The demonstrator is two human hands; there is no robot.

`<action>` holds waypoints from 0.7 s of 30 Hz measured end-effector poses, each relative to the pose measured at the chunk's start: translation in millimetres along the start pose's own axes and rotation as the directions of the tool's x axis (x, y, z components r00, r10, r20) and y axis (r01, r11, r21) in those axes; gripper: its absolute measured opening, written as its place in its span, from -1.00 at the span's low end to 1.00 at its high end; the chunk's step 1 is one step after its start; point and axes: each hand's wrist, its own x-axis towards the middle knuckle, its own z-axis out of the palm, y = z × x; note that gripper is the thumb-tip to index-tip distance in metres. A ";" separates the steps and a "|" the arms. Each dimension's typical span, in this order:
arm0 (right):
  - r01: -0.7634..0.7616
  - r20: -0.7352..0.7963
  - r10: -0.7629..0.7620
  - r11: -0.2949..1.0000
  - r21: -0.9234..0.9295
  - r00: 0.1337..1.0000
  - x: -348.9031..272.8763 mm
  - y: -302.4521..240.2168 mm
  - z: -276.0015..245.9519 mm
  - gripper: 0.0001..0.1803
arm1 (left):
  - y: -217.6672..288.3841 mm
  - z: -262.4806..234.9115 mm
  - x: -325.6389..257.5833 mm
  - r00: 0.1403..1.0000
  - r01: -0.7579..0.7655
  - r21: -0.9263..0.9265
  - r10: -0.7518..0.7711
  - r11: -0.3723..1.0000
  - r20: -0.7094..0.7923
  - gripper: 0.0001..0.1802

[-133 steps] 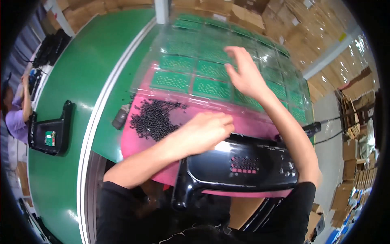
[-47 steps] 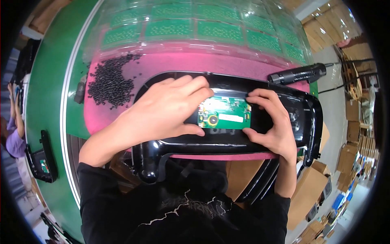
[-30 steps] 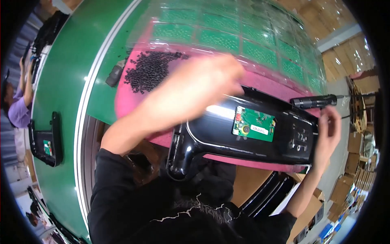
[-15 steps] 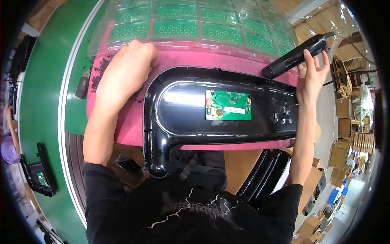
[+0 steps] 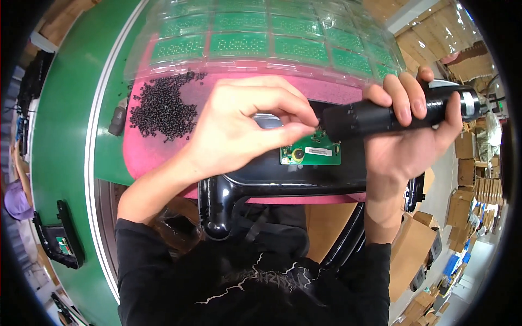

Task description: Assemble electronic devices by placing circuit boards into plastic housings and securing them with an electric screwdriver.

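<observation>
My right hand is wrapped round a black electric screwdriver, held nearly level with its tip to the left. Right at that tip, my left hand pinches a tiny dark piece, seemingly a small black screw, mostly hidden by the fingertips. Below both hands lies a glossy black plastic housing, long with a stub at its near left corner. A green circuit board rests inside it, partly covered by my left fingers and the screwdriver. To the left is a loose pile of small black screws.
A pink mat lies under the housing on a green table. Clear plastic trays of green boards stand behind. A small dark block sits left of the screws. Another housing lies far left near a person in purple.
My left hand has come from the screw pile to the screwdriver's tip. My right hand has brought the screwdriver left and nearer, over the housing, its grip now closed firmly round it.
</observation>
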 end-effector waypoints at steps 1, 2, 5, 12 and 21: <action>-0.017 0.066 0.016 1.000 0.006 0.998 -3.4 1.8 4.2 -0.63 | -1.9 2.0 -1.8 1.000 -0.007 -0.039 0.007 0.999 0.001 -0.84; 0.000 0.084 0.000 1.000 0.005 0.996 -5.5 1.5 5.0 -0.61 | -2.5 2.7 -0.9 0.999 0.053 -0.101 -0.052 0.993 0.013 -0.85; 0.135 0.144 -0.130 0.990 -0.030 0.981 -9.8 1.4 9.2 -0.59 | -2.5 4.5 -1.2 0.980 0.185 -0.290 -0.198 0.939 -0.015 -0.86; 0.248 0.201 -0.218 0.959 -0.136 0.955 -22.5 -17.6 20.2 -0.60 | -1.6 -3.9 1.6 0.985 0.157 -0.137 -0.145 0.978 0.098 -0.84; 0.217 0.239 -0.184 0.969 -0.119 0.953 -13.7 -11.3 12.6 -0.58 | -20.2 -3.1 8.0 0.995 -0.020 -0.097 0.029 0.995 0.095 -0.85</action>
